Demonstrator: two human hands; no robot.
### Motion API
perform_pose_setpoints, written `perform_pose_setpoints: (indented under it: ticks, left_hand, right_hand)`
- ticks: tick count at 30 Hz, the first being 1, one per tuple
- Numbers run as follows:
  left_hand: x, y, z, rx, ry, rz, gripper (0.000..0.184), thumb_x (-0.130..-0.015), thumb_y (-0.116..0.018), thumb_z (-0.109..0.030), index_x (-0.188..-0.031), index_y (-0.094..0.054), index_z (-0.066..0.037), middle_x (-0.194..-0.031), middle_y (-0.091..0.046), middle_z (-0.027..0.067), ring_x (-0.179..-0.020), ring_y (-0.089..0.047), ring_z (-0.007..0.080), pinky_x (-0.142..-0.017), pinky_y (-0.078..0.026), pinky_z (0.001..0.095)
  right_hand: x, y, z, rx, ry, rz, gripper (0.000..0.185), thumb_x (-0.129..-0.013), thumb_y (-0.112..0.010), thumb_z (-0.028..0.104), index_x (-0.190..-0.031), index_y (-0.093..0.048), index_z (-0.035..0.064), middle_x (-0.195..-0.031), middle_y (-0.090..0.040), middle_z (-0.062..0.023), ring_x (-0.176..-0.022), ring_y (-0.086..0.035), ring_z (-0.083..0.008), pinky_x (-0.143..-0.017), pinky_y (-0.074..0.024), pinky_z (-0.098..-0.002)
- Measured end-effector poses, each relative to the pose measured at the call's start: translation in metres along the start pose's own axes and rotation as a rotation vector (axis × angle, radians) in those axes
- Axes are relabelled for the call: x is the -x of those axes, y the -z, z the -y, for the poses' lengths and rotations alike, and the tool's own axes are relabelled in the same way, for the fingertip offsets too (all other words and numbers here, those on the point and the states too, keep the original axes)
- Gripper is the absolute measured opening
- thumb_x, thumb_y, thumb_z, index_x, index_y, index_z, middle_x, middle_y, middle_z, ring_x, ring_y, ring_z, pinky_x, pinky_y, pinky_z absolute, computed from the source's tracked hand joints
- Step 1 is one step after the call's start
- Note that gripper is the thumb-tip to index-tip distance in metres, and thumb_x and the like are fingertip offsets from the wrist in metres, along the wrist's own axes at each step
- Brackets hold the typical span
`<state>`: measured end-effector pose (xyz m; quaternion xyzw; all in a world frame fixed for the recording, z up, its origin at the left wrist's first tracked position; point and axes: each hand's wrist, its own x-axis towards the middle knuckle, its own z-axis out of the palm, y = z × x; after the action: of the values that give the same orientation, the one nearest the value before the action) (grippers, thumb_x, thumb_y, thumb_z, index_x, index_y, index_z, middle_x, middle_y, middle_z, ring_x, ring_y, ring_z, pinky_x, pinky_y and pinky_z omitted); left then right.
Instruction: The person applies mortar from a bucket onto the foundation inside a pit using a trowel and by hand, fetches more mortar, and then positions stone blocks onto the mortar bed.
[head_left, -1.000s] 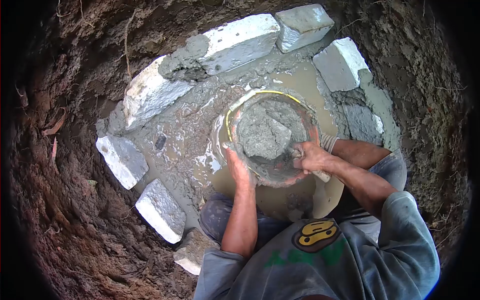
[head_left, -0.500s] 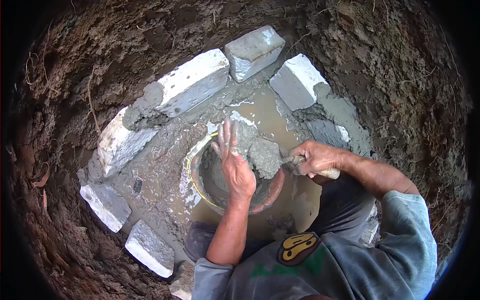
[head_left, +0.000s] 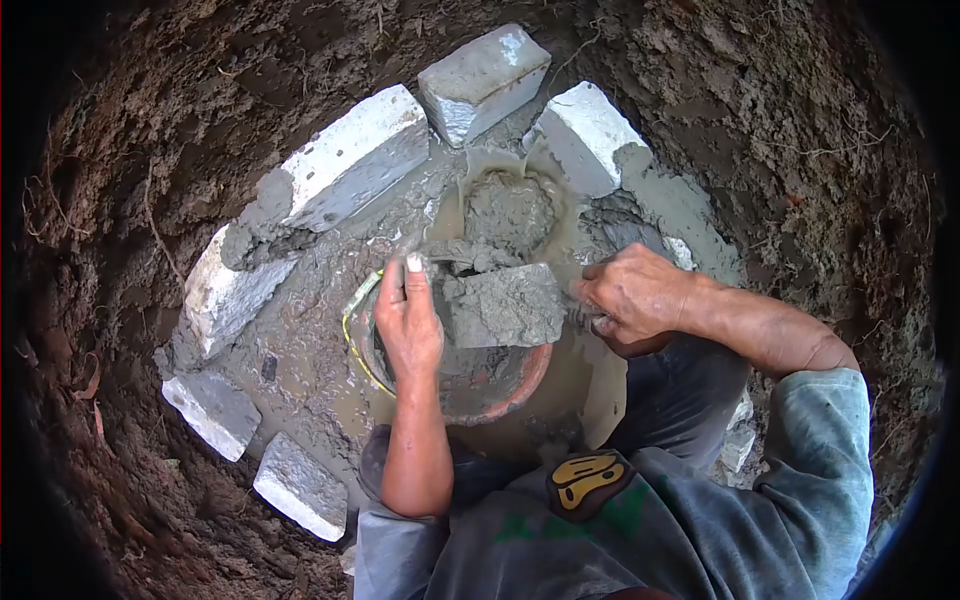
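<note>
My right hand [head_left: 638,295] is wrapped around the handle of a trowel, whose mortar-coated blade [head_left: 508,308] points left over a bucket. My left hand [head_left: 408,328] hangs over the bucket's left side, fingers extended and holding nothing, a little apart from the blade. Beneath both is the bucket [head_left: 530,385], with a reddish rim and a yellow-green band on its left; wet mortar lies inside. Just beyond it, a lump of mortar [head_left: 510,208] sits in the muddy water, with water splashing up around it.
White-grey blocks stand in a ring against the earth wall [head_left: 110,200], among them a long block [head_left: 355,155], a back block [head_left: 485,85] and a right block [head_left: 590,138]. Mortar [head_left: 265,220] fills some joints. Muddy water [head_left: 590,400] covers part of the floor.
A mortar lump has dropped into the water beyond the bucket and splashed. My left hand has moved left, away from the trowel. The view has shifted slightly.
</note>
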<state>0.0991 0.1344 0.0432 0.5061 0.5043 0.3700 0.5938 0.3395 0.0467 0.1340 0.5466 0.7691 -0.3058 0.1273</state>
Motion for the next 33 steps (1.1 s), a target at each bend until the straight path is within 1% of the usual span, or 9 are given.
perform_pose_setpoints:
  ticks: [5, 9, 11, 16, 19, 25, 28, 29, 33]
  left_hand:
    - [-0.003, 0.030, -0.004, 0.187, 0.171, -0.305, 0.040, -0.096, -0.051, -0.028, -0.117, -0.055, 0.006, -0.106, -0.061, 0.0085, -0.094, -0.053, 0.0131, -0.085, -0.042, 0.0276]
    - [-0.006, 0.028, -0.024, 0.289, 0.278, -0.272, 0.050, -0.094, -0.054, -0.029, -0.127, -0.047, 0.007, -0.121, -0.055, 0.0158, -0.107, -0.053, 0.0219, -0.094, -0.041, 0.0335]
    - [-0.008, 0.013, -0.028, 0.139, 0.300, -0.275, 0.039, -0.094, -0.053, -0.026, -0.117, -0.054, 0.005, -0.106, -0.059, 0.0111, -0.096, -0.053, 0.0168, -0.086, -0.041, 0.0306]
    - [-0.024, -0.020, -0.031, -0.100, 0.340, -0.213, 0.030, -0.094, -0.053, -0.024, -0.108, -0.059, 0.003, -0.097, -0.062, 0.0081, -0.087, -0.050, 0.0135, -0.081, -0.040, 0.0282]
    - [-0.045, -0.010, -0.023, -0.291, 0.234, -0.070, 0.033, -0.093, -0.055, -0.026, -0.107, -0.060, 0.002, -0.091, -0.063, 0.0120, -0.084, -0.054, 0.0161, -0.078, -0.043, 0.0310]
    - [-0.056, -0.009, 0.017, -0.644, 0.122, 0.013, 0.034, -0.088, -0.058, -0.028, -0.104, -0.060, 0.002, -0.096, -0.063, 0.0247, -0.089, -0.061, 0.0392, -0.079, -0.047, 0.0424]
    - [-0.049, -0.013, 0.025, -0.855, 0.098, 0.002, 0.032, -0.090, -0.059, -0.029, -0.106, -0.061, -0.001, -0.090, -0.066, 0.0168, -0.080, -0.063, 0.0239, -0.075, -0.048, 0.0351]
    - [-0.049, -0.016, 0.029, -0.772, 0.134, -0.019, 0.035, -0.088, -0.060, -0.027, -0.101, -0.059, 0.005, -0.095, -0.062, 0.0265, -0.090, -0.060, 0.0410, -0.080, -0.046, 0.0422]
    - [-0.056, -0.022, 0.027, -0.661, 0.232, -0.066, 0.035, -0.088, -0.060, -0.027, -0.098, -0.058, 0.007, -0.091, -0.062, 0.0277, -0.085, -0.060, 0.0409, -0.078, -0.046, 0.0420]
  right_hand:
    - [0.035, 0.027, -0.034, -0.203, -0.229, 0.098, 0.038, -0.067, -0.067, 0.019, -0.098, -0.055, 0.0016, -0.078, -0.061, -0.0177, -0.084, -0.061, -0.0375, -0.072, -0.0473, -0.0469]
    - [0.036, 0.005, -0.051, -0.273, -0.567, -0.065, 0.038, -0.070, -0.062, 0.019, -0.103, -0.055, 0.0015, -0.087, -0.064, -0.0204, -0.091, -0.060, -0.0395, -0.079, -0.0474, -0.0465]
    - [0.016, -0.043, -0.062, -0.303, -0.730, -0.008, 0.040, -0.073, -0.060, 0.022, -0.107, -0.057, 0.0011, -0.098, -0.064, -0.0223, -0.097, -0.059, -0.0403, -0.087, -0.0464, -0.0451]
    - [-0.004, -0.160, -0.093, -0.554, -0.609, -0.033, 0.046, -0.076, -0.062, 0.025, -0.115, -0.058, 0.0002, -0.086, -0.065, -0.0229, -0.082, -0.064, -0.0363, -0.076, -0.0501, -0.0421]
    - [-0.030, -0.179, -0.106, -1.104, -0.687, 0.284, 0.053, -0.073, -0.061, 0.028, -0.118, -0.057, 0.0017, -0.084, -0.067, -0.0203, -0.076, -0.063, -0.0373, -0.073, -0.0515, -0.0397]
    - [-0.099, -0.231, -0.138, -0.794, -0.465, 0.065, 0.029, -0.072, -0.060, 0.026, -0.096, -0.064, 0.0108, -0.080, -0.066, -0.0156, -0.073, -0.062, -0.0336, -0.069, -0.0496, -0.0400]
    - [-0.092, -0.228, -0.126, -0.608, -0.461, -0.030, 0.024, -0.072, -0.061, 0.026, -0.091, -0.064, 0.0131, -0.081, -0.065, -0.0162, -0.078, -0.062, -0.0341, -0.073, -0.0491, -0.0429]
    - [-0.089, -0.224, -0.121, -0.587, -0.462, -0.030, 0.024, -0.071, -0.061, 0.026, -0.091, -0.065, 0.0131, -0.082, -0.065, -0.0161, -0.080, -0.062, -0.0345, -0.075, -0.0488, -0.0437]
    - [-0.082, -0.212, -0.122, -0.560, -0.465, -0.064, 0.026, -0.071, -0.063, 0.028, -0.092, -0.066, 0.0127, -0.083, -0.065, -0.0157, -0.084, -0.062, -0.0360, -0.078, -0.0482, -0.0451]
